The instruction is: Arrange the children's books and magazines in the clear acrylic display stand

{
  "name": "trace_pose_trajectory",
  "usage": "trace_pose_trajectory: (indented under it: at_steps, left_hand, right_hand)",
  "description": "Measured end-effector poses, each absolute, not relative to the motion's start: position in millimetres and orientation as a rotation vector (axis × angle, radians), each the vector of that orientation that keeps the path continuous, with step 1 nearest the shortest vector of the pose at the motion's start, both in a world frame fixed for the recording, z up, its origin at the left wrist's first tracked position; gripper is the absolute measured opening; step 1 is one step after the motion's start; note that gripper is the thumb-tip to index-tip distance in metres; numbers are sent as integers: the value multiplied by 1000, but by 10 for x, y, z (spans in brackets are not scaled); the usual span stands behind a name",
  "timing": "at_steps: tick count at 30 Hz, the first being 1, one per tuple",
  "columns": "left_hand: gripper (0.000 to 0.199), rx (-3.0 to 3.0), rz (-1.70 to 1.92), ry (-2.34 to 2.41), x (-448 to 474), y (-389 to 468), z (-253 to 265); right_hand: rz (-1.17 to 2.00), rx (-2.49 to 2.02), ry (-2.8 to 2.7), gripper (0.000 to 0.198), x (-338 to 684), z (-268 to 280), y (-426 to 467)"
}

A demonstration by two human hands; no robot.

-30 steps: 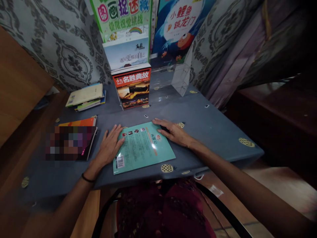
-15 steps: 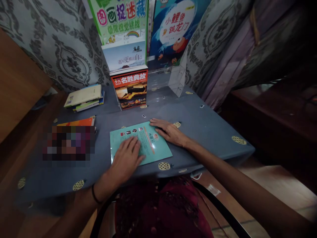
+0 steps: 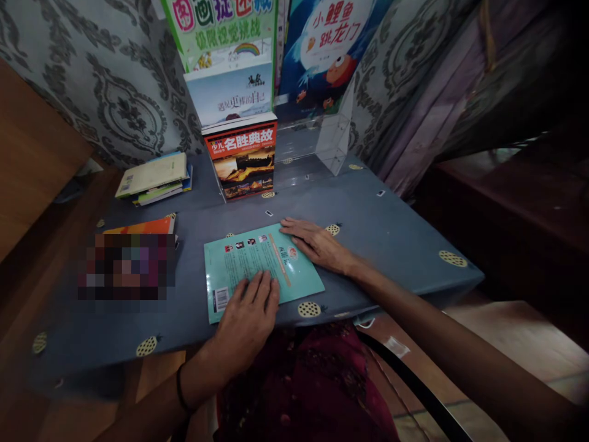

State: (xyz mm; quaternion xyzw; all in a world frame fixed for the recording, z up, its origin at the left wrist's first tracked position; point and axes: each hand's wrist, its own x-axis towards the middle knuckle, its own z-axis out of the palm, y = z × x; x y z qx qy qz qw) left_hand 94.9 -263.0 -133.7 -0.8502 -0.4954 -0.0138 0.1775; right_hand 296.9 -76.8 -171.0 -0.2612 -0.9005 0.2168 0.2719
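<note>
A teal paperback book (image 3: 243, 261) lies closed on the blue tablecloth near the table's front edge, its barcode at the lower left. My left hand (image 3: 251, 316) rests over the lower edge of the book, fingers stretched out and close together, palm down. Across the book's upper right part lies my right hand (image 3: 317, 245), flat, with its fingers extended to the far edge. Neither hand is wrapped round anything. A dark band (image 3: 181, 390) circles my left wrist.
A clear acrylic stand (image 3: 334, 144) at the back holds several upright books, with a red-topped book (image 3: 243, 162) in front. To the left sit a small stack of books (image 3: 154, 178) and an orange book (image 3: 142, 226), partly pixelated. Patterned curtains (image 3: 124, 104) hang behind.
My left hand has slid toward the table's front edge and a little right, uncovering the book's barcode. My right hand stays in place on the book. The view has shifted slightly.
</note>
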Motion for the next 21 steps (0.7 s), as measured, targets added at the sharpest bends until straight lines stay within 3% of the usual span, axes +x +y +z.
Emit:
trace_pose_trajectory:
  at_steps: [13,21]
  left_hand:
    - [40,-2422,-32,-1337,941,-2565,-1253]
    - [52,-2411,61,-1303,1051,-2561,-1257]
  right_hand:
    - [532,-711,-2438,39,2965,-1680,-787]
    - [585,-731,-2427,40,2965,-1673,-782]
